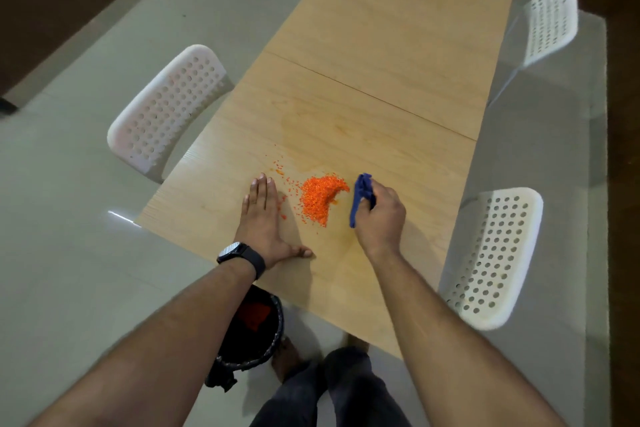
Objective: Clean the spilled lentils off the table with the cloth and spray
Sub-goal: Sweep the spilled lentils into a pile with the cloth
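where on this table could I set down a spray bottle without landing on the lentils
The far half of the table, beyond the seam, is bare wood between the white chairs. Bare room also lies between the seam and the lentil pile, and right of the right hand, whose grip holds the blue cloth. It is crowded between that hand and the flat left hand, where stray lentils scatter.

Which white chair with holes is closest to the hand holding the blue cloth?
The white perforated plastic chair at the table's near right, beside the right hand.
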Motion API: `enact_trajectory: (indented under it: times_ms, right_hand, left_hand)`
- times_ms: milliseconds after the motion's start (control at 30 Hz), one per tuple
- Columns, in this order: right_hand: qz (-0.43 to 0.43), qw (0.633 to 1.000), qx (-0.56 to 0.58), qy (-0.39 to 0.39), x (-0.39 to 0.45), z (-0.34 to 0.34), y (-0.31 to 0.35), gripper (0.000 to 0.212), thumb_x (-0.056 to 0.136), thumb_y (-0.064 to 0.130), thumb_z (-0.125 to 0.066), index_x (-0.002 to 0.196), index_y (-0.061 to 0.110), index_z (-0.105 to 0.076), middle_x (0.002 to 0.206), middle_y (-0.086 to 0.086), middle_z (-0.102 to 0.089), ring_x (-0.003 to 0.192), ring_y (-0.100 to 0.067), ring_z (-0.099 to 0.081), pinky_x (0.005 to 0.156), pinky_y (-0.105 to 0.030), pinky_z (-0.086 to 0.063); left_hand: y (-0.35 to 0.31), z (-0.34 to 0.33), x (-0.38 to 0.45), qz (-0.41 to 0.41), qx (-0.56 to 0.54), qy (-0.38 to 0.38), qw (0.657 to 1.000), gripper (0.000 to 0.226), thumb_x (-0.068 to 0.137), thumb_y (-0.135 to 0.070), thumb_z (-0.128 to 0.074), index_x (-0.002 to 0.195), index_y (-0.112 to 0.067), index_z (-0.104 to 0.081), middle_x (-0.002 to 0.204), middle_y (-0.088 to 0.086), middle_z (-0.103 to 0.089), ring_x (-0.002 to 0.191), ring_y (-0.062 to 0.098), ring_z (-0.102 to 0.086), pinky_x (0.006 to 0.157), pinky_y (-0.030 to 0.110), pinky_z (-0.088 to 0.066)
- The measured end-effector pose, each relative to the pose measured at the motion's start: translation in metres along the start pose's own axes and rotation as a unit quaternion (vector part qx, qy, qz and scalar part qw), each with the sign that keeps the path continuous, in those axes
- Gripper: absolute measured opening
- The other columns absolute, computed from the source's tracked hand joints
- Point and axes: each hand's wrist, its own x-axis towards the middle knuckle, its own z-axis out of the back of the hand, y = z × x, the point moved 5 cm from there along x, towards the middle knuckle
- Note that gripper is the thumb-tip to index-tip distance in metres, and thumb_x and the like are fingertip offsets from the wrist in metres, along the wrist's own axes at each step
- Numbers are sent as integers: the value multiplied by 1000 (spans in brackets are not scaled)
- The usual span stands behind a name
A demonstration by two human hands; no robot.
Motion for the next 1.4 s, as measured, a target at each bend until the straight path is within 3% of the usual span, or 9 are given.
enact_trajectory:
  times_ms: [233,433,567,733,900,1100,1233,1267,1400]
  right_hand:
    - [43,993,-50,99,51,-41,32,46,94,0,-57,138,8,-66,120,-13,-67,110,-28,-63,96,-24,-44]
    - [161,941,-52,294,57,-61,63,48,87,-10,-55,126,9,-74,129,-8,-71,122,-23,-61,93,-12,-34]
    - [231,919,-50,314,95,-62,83,52,86,-7,-55,128,16,-74,129,-4,-72,121,-21,-62,103,-25,-44]
    - [309,887,-110,325,142,-113,137,55,89,1,-51,135,26,-69,129,0,-69,119,-24,-59,97,-37,-49]
    - [375,825,-176,384,136,-161,159,59,81,0,-54,131,27,-70,113,-1,-65,108,-27,-59,85,-37,-49]
    - [475,723,-173,471,88,-155,133,57,76,5,-60,129,26,-70,114,0,-65,105,-25,-58,87,-45,-51]
    - [503,657,-168,536,68,-139,125,62,69,7,-53,126,22,-72,117,-1,-69,107,-25,-60,89,-41,-51]
    - [494,664,-161,537,72,-136,128,62,70,6,-52,127,21,-71,120,-1,-70,109,-24,-60,91,-40,-51]
    - [457,751,-105,464,98,-143,153,67,66,7,-50,128,22,-72,119,1,-71,110,-23,-61,94,-39,-51]
  left_hand:
    - [5,5,2,33,-62,-14,997,171,51,-87,-80,159,-9,28,168,5,33,156,23,26,129,41,7]
    - [6,10,4,58,-103,-31,993,169,52,-78,-87,160,-13,25,169,1,31,157,20,22,130,42,1]
    - [5,8,7,88,-121,-40,988,172,48,-74,-91,161,-17,25,168,-1,31,157,19,22,131,40,2]
    - [7,4,9,107,-151,-47,982,174,46,-67,-96,160,-20,27,168,-6,32,154,13,28,127,34,9]
    - [7,0,6,125,-171,-64,975,172,49,-62,-97,160,-23,27,167,-10,31,153,10,27,126,32,8]
    - [5,-3,-6,141,-199,-89,966,165,56,-57,-97,160,-22,25,169,-8,27,155,10,24,130,35,4]
    - [5,-7,-16,150,-200,-110,962,160,60,-59,-94,162,-17,22,170,-4,26,155,11,23,131,37,1]
    - [5,-8,-18,159,-203,-115,959,160,60,-60,-93,162,-17,22,170,-4,26,156,11,23,131,37,2]
    - [8,-15,-26,202,-220,-141,944,164,57,-63,-93,161,-19,25,170,-5,26,157,14,21,129,34,6]
